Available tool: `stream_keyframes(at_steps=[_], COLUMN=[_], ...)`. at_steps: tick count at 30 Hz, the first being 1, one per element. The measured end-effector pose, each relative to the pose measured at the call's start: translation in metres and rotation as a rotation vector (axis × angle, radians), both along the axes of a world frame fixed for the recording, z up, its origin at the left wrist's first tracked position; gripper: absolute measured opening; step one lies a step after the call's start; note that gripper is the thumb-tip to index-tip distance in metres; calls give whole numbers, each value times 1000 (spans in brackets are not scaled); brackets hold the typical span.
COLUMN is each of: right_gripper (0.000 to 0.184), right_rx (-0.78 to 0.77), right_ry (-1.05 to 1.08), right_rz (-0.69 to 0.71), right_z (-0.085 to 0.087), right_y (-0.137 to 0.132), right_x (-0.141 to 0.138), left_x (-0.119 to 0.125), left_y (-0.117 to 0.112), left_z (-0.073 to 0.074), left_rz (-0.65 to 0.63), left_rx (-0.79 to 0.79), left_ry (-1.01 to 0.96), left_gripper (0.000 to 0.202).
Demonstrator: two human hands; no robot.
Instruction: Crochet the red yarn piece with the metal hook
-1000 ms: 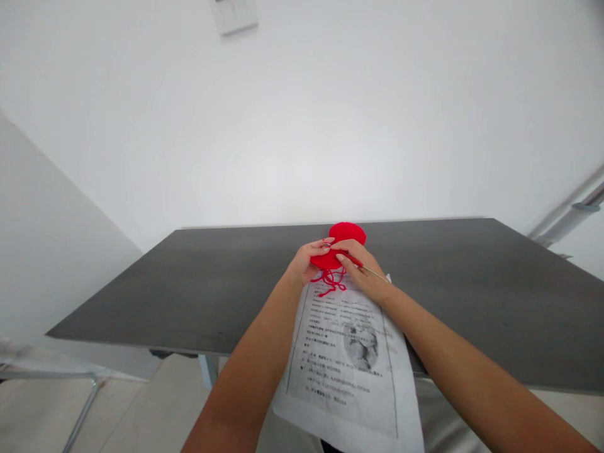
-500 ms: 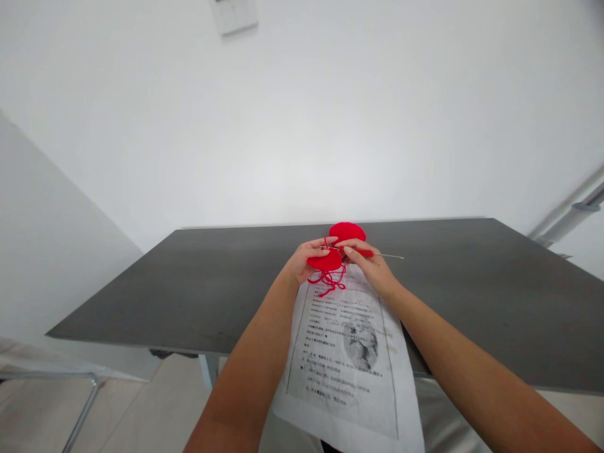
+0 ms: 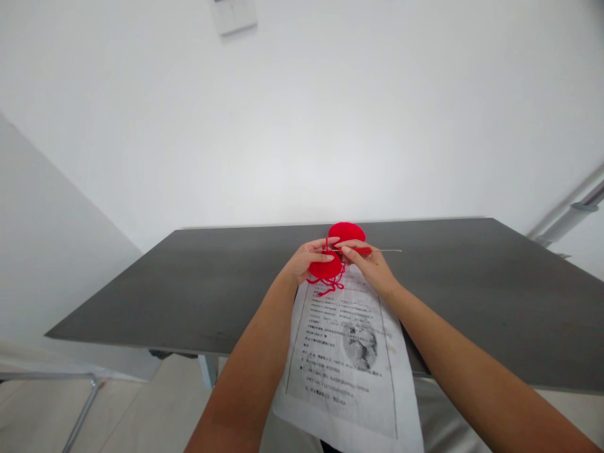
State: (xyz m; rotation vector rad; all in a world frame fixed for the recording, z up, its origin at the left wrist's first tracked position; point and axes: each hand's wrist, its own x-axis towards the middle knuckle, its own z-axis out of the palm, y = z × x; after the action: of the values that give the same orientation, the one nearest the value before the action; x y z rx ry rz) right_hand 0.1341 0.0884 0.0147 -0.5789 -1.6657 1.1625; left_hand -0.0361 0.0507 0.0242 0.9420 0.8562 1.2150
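Observation:
My left hand (image 3: 306,259) pinches a small red crocheted piece (image 3: 324,267), with a strand of red yarn running over its raised forefinger. In my right hand (image 3: 368,261) is a crochet hook (image 3: 387,250), thin and metal with a red grip, held nearly level; its working end is at the top edge of the crocheted piece. Loose loops of red yarn (image 3: 333,287) hang below the piece, over a printed sheet. A red ball of yarn (image 3: 347,231) lies just beyond the fingers, partly covered by them.
The printed sheet (image 3: 340,390) lies under my forearms and hangs over the front edge of the dark table (image 3: 212,283). A white wall (image 3: 302,126) rises right behind the table. A metal frame (image 3: 81,412) stands on the floor at lower left.
The crocheted piece has tilted and shifted slightly down, with my left thumb now lower on it. The hook has turned to lie more level. The yarn ball stays in place.

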Motion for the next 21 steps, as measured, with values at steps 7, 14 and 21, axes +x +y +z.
stream_keyframes(at_steps=[7,14,21], right_gripper=[21,22,22], right_rx=[-115,-138,-164], right_ry=[65,69,91], right_rz=[101,130,98], right_z=[2,-6,-2], right_y=[-1,4,5], right_x=[1,1,2], left_x=[1,4,2], left_y=[0,-5,-4], left_z=[0,6,5], left_rz=[14,67,35], left_rx=[15,23,14], left_ry=[-11,11,40], left_gripper=[58,58,64])
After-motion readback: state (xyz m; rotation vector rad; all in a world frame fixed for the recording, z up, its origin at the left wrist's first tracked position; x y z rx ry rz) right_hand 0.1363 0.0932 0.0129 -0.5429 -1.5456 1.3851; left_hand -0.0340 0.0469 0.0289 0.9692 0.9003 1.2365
